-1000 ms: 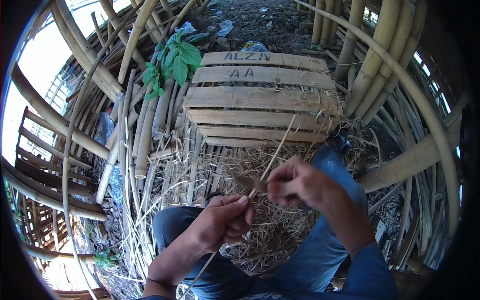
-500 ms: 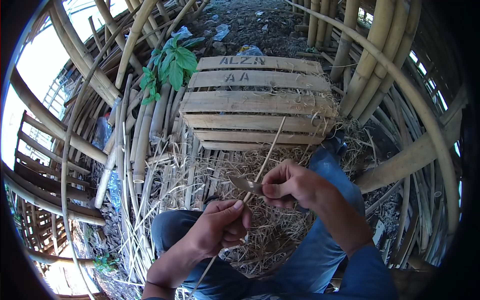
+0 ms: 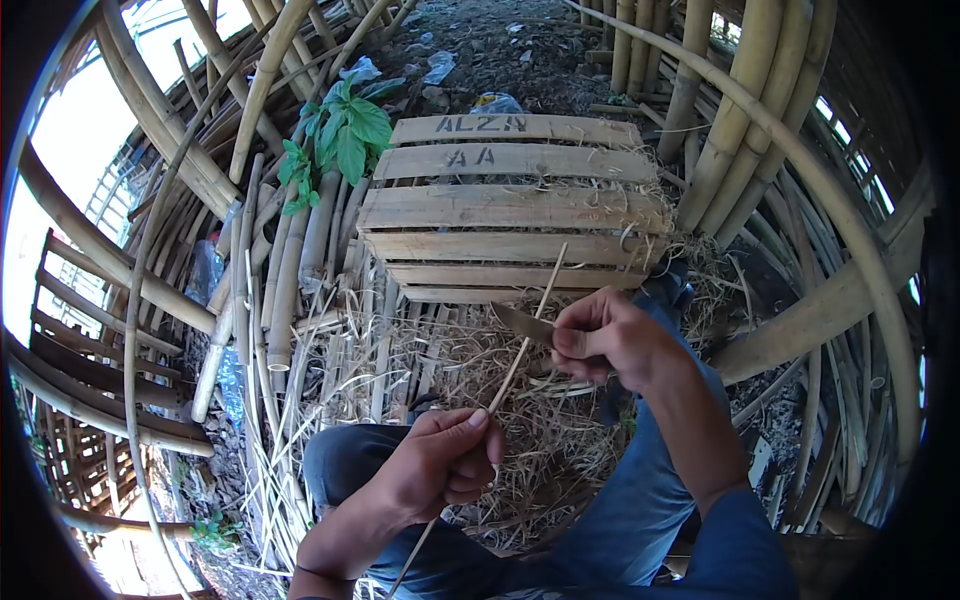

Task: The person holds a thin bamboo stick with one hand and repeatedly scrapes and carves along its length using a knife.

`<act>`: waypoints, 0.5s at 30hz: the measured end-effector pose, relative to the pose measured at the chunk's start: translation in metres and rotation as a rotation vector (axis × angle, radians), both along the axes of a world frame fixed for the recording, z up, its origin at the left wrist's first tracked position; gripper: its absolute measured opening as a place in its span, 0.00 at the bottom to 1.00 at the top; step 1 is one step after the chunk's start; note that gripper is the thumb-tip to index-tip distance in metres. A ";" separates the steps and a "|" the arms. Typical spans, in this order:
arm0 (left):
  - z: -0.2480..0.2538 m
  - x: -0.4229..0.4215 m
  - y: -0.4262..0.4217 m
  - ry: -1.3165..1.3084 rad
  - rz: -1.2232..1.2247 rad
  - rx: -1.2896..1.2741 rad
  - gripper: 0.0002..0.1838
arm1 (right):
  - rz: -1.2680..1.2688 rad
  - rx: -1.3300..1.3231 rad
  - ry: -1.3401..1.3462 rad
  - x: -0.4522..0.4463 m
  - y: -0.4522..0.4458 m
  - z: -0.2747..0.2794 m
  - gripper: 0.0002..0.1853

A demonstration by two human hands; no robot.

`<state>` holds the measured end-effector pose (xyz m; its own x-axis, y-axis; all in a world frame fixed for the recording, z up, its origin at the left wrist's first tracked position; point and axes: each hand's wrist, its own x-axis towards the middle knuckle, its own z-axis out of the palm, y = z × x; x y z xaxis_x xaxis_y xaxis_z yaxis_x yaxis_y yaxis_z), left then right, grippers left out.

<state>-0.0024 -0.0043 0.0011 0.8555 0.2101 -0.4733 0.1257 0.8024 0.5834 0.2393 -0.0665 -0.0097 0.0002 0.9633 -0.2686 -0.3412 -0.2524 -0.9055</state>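
Observation:
A thin bamboo strip (image 3: 522, 352) slants up from between my knees toward the wooden crate. My left hand (image 3: 450, 458) is closed round its middle, with the thumb pressed on top. In my right hand (image 3: 603, 340) is a knife (image 3: 524, 323), gripped between thumb and fingers. Its blade points left and lies across the upper part of the strip; whether it touches cannot be made out. The knife's handle is mostly hidden in my fingers.
The slatted wooden crate (image 3: 510, 207) stands ahead of my legs. Shavings (image 3: 545, 470) cover the ground between my knees. Bamboo poles (image 3: 290, 280) and thin strips (image 3: 262, 450) lie at the left, beside a green plant (image 3: 350, 130). More thick bamboo (image 3: 750, 120) stands at the right.
My right hand and the knife have moved up along the strip, away from my left hand. My left hand still holds the strip in nearly the same place.

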 end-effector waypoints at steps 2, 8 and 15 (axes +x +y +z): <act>0.000 0.004 0.001 0.000 -0.014 -0.007 0.20 | 0.109 -0.071 -0.040 -0.024 -0.001 0.012 0.07; 0.008 0.002 -0.009 0.054 0.024 0.108 0.20 | 0.014 -0.090 -0.022 -0.004 0.002 0.002 0.06; 0.008 0.004 -0.010 0.191 0.064 0.425 0.19 | 0.192 -0.077 -0.032 -0.023 0.004 0.001 0.07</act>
